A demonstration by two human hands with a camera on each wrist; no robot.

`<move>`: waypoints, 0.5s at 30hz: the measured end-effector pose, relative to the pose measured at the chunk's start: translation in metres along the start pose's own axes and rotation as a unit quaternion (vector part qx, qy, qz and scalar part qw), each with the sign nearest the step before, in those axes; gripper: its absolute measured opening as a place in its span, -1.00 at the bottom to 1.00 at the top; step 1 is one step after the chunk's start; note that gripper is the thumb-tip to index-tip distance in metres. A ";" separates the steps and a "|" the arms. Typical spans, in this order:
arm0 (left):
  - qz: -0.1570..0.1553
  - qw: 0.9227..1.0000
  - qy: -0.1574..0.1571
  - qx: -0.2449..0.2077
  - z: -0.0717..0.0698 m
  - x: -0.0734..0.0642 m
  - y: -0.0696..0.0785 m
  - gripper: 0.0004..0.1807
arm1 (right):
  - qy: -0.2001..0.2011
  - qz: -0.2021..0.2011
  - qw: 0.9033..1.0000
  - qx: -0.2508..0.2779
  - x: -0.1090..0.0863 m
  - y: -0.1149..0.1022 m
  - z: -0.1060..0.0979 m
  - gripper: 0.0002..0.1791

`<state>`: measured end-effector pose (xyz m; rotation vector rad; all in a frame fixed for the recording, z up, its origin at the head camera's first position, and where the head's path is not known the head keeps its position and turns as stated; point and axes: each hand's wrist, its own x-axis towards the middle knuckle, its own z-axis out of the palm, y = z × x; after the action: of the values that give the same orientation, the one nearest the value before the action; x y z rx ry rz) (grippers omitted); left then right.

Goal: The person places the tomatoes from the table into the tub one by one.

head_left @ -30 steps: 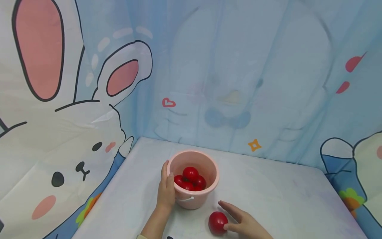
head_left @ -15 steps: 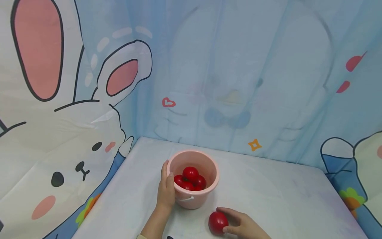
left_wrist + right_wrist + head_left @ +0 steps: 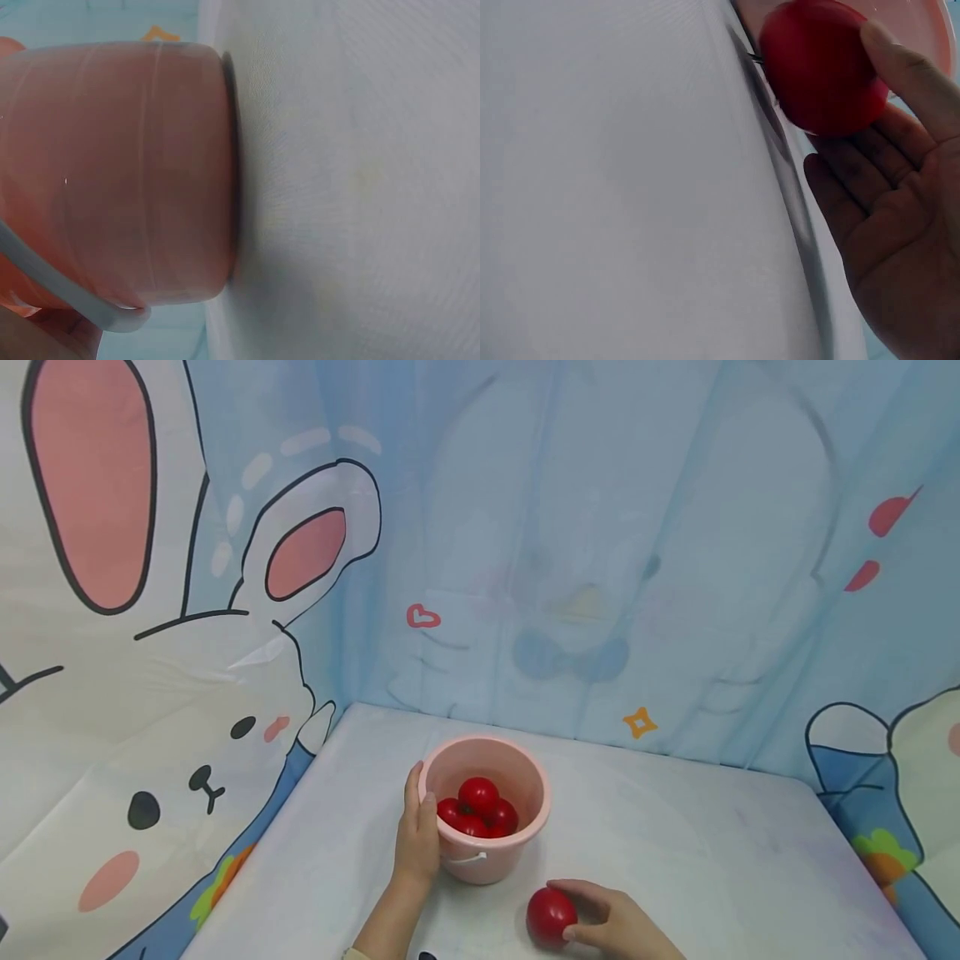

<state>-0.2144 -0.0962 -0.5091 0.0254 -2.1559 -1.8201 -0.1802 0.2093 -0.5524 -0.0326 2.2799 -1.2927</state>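
Observation:
In the head view a pink bucket (image 3: 491, 860) stands upright on the table, with several red tomatoes (image 3: 478, 796) inside. My left hand (image 3: 417, 843) holds the bucket's left side, thumb near the rim and fingers along the outer wall. Low in the left wrist view, part of that hand shows beside the bucket's pale handle (image 3: 67, 289). In front of the bucket and to its right, my right hand (image 3: 618, 922) grips another tomato (image 3: 550, 917) between thumb and fingers. The right wrist view shows this tomato (image 3: 821, 67) against the fingers, the thumb on its upper side.
A white cloth (image 3: 712, 860) covers the table. Behind it hangs a light blue curtain (image 3: 600, 527) with cartoon prints, including a large rabbit (image 3: 187, 710) at the left. A small dark object (image 3: 427, 956) shows at the bottom edge by the left forearm.
My right hand's fingers have come down and closed around the tomato, which has shifted slightly to the right. The left hand and the bucket stay in place.

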 end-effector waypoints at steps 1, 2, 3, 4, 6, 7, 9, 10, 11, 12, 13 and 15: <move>0.002 1.000 0.000 -0.001 0.000 0.000 0.000 -0.34 | 0.004 0.001 1.000 0.001 0.000 -0.001 -0.001 0.04; 0.003 1.000 -0.001 -0.002 0.000 0.000 0.000 -0.34 | 0.007 0.000 1.000 0.000 -0.001 -0.002 -0.002 0.04; 0.005 1.000 -0.001 -0.003 0.000 0.000 0.000 -0.35 | 0.009 -0.002 1.000 0.003 -0.001 -0.004 -0.004 0.04; 0.006 1.000 -0.002 -0.003 0.000 0.000 0.000 -0.35 | 0.010 -0.003 1.000 0.006 -0.002 -0.005 -0.005 0.04; 0.005 1.000 -0.003 -0.004 0.000 0.000 0.000 -0.35 | 0.011 -0.015 1.000 0.004 -0.004 -0.009 -0.009 0.02; 0.004 1.000 -0.004 -0.005 0.000 0.000 0.000 -0.34 | 0.012 -0.023 1.000 0.000 -0.005 -0.012 -0.011 0.00; 0.003 1.000 -0.005 -0.005 0.000 0.000 0.000 -0.34 | 0.018 -0.039 0.999 -0.012 -0.007 -0.018 -0.015 -0.02; 0.003 1.000 -0.005 -0.006 0.000 0.000 0.000 -0.34 | 0.024 -0.047 0.998 -0.018 -0.009 -0.021 -0.017 -0.03; 0.003 1.000 -0.005 -0.005 0.000 0.000 0.000 -0.34 | 0.031 -0.057 0.998 -0.025 -0.010 -0.025 -0.020 -0.04; 0.004 1.000 -0.005 -0.004 0.000 0.000 0.000 -0.34 | 0.036 -0.062 0.997 -0.028 -0.011 -0.028 -0.021 -0.05; 0.004 1.000 -0.005 -0.004 0.000 0.000 0.000 -0.35 | 0.043 -0.069 0.996 -0.032 -0.012 -0.031 -0.023 -0.05; 0.003 1.000 -0.004 -0.004 0.000 0.001 0.000 -0.35 | 0.050 -0.078 0.995 -0.032 -0.014 -0.035 -0.025 -0.07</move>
<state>-0.2150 -0.0965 -0.5094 0.0111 -2.1520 -1.8285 -0.1873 0.2138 -0.5076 -0.1752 2.4458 -1.3260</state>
